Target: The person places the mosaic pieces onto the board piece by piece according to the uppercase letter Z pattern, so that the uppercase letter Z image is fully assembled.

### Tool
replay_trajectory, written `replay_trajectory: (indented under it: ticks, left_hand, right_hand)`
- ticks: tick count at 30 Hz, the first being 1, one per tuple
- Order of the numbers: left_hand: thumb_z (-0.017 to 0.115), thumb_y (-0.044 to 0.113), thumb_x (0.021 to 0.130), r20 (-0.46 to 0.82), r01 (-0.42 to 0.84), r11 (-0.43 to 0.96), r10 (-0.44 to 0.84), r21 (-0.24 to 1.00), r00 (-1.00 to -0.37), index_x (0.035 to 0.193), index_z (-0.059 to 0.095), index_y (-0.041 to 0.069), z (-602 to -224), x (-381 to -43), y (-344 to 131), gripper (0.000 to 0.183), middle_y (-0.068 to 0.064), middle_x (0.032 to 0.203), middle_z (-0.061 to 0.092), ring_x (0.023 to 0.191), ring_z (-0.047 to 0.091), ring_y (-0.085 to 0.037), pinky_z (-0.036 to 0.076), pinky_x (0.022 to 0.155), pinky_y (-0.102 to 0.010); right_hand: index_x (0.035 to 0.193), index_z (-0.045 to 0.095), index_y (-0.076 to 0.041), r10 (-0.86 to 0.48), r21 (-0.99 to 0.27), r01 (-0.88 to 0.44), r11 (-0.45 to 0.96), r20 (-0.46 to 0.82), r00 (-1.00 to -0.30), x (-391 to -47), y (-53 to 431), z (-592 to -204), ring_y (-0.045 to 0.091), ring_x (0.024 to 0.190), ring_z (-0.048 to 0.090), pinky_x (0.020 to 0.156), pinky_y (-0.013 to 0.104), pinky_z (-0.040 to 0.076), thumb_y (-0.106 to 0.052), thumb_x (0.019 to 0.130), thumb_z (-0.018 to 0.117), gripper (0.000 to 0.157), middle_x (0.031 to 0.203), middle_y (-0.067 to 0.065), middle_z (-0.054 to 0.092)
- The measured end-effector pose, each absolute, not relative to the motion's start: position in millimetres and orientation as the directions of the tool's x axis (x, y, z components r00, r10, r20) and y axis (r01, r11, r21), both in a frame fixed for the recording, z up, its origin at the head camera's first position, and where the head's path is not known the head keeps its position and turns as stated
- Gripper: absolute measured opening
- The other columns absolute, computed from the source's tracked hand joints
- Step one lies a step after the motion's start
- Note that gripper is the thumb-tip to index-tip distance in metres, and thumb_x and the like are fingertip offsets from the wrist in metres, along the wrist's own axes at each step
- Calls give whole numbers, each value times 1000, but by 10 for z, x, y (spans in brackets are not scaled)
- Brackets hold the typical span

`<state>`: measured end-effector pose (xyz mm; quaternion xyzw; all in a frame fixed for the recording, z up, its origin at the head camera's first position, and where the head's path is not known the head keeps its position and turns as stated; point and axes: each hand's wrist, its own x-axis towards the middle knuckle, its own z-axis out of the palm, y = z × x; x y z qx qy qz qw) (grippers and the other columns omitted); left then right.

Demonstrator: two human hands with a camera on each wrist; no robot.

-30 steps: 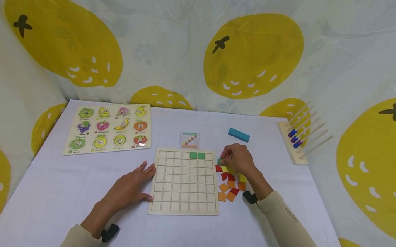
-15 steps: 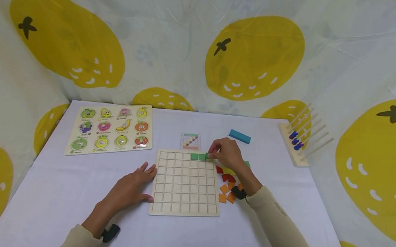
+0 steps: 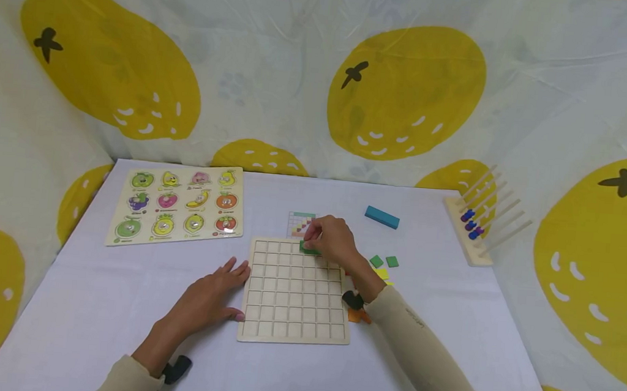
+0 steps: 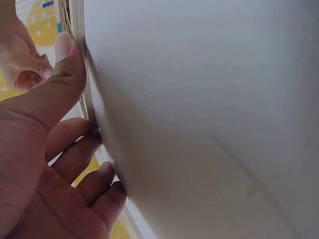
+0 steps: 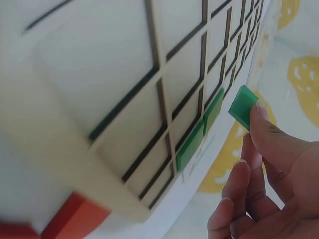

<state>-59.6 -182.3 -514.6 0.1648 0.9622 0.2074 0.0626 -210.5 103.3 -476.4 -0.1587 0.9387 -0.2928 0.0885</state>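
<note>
A wooden grid board (image 3: 294, 298) lies on the white table, with two green tiles (image 5: 190, 149) in its far row, seen in the right wrist view. My right hand (image 3: 332, 241) is over that row and pinches another green square tile (image 5: 243, 105) between thumb and finger, tilted and apart from the cells. At the board's left edge rests my left hand (image 3: 212, 292), its fingers extended and the thumb along the side, touching the rim. Just beyond the board is a printed pattern card (image 3: 297, 225), partly covered by my right hand.
Right of the board lie loose green tiles (image 3: 392, 261), yellow tiles (image 3: 381, 274), orange tiles (image 3: 355, 315) and red pieces (image 5: 77, 219), some behind my forearm. A blue block (image 3: 382, 217), a peg stand (image 3: 482, 258) and a fruit puzzle board (image 3: 241, 214) stand farther back.
My right hand has picked up a green tile from the loose pieces and carried it left over the board's far row. The left hand stays at the board's edge.
</note>
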Motion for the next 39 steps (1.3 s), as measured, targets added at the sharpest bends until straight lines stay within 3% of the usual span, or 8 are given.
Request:
replay_trajectory:
  ticks: [15, 24, 29, 39]
  left_hand:
    - [98, 40, 67, -34, 298, 857, 343, 421, -939, 158, 51, 11, -5159, -587, -1811, 107, -5, 166, 46, 158, 39, -36, 50, 113, -61]
    - [98, 41, 67, -38, 295, 857, 342, 423, -939, 158, 50, 12, -5157, -591, -1819, 108, -4, 166, 46, 159, 38, -36, 50, 113, -61]
    - [98, 42, 67, -35, 301, 857, 346, 418, -937, 158, 50, 11, -5151, -584, -1818, 108, -4, 166, 46, 158, 38, -36, 50, 113, -61]
    - [97, 42, 67, -34, 303, 857, 348, 418, -937, 158, 51, 10, -5126, -574, -1817, 107, -6, 165, 47, 158, 39, -37, 51, 112, -61]
  right_hand:
    - [82, 73, -19, -348, -528, -248, 812, -96, -933, -2098, 834, -4832, 14, 75, 62, 66, 29, 49, -22, 88, 89, 17, 81, -3, 67]
    - [87, 77, -19, -358, -519, -263, 813, -90, -929, -2069, 853, -4867, 13, 80, 63, 72, 31, 52, -20, 90, 87, 11, 87, -4, 69]
    - [91, 79, -18, -346, -562, -253, 787, -64, -936, -2071, 973, -4864, 14, 83, 65, 76, 34, 54, -18, 89, 87, 8, 87, -4, 72]
    - [97, 81, -17, -271, -578, -193, 793, -52, -961, -2088, 1481, -4826, 19, 77, 61, 70, 33, 50, -20, 91, 86, 9, 87, -1, 70]
